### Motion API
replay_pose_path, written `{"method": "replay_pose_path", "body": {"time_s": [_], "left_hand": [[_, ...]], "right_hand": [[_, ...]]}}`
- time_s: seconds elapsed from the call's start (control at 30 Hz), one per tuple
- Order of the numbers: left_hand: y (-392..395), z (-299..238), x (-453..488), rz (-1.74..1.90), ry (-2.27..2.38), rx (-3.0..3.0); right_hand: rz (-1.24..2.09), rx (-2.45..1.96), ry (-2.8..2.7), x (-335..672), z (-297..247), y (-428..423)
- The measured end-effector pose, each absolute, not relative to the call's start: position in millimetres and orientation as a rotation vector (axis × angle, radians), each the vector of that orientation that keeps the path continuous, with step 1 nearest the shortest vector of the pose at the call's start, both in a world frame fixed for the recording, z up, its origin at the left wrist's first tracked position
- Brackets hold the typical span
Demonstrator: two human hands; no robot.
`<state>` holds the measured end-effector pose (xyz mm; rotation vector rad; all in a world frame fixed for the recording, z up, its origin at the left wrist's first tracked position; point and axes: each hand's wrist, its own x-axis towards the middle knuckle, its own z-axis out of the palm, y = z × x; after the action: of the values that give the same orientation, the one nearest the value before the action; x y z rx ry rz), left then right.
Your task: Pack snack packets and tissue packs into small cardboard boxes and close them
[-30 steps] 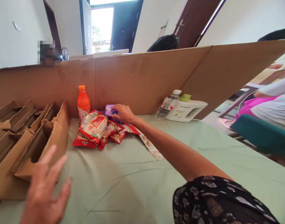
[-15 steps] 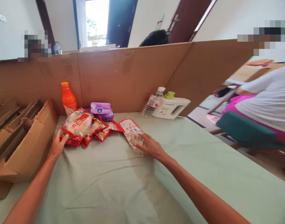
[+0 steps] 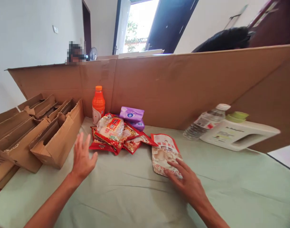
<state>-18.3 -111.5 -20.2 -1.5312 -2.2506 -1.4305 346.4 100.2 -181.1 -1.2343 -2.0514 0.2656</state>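
My left hand is open, fingers spread, between the cardboard compartments and a heap of snack bags. On top of that heap lies a red and clear snack bag, with several red packets partly under it. My right hand is open too, its fingers over the lower end of a red and white food pouch lying flat. Whether the fingertips touch the pouch I cannot tell. Behind the heap, two purple tissue packs are stacked, and an orange drink bottle stands upright.
Cardboard compartments stand at the left. A tilted clear water bottle and a white jug with a green cap are at the right. A cardboard wall closes off the back of the green-covered table. People are beyond it.
The view has swung left, shifting things rightward. My left hand has come away from the snack bags, fingers spread. My right hand stays by the pouch, nearer its lower end.
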Motion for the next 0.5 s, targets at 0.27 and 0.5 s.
{"method": "replay_pose_path", "body": {"time_s": [0.27, 0.5], "left_hand": [[-192.8, 43.3, -77.4, -0.927, -2.348, -1.029], [-264.2, 46.7, -58.3, -1.157, -2.44, -1.212]], "right_hand": [[0.388, -1.047, -1.984, 313.6, -162.9, 50.5], [0.592, -0.844, -2.029, 279.7, -106.2, -0.7]]}}
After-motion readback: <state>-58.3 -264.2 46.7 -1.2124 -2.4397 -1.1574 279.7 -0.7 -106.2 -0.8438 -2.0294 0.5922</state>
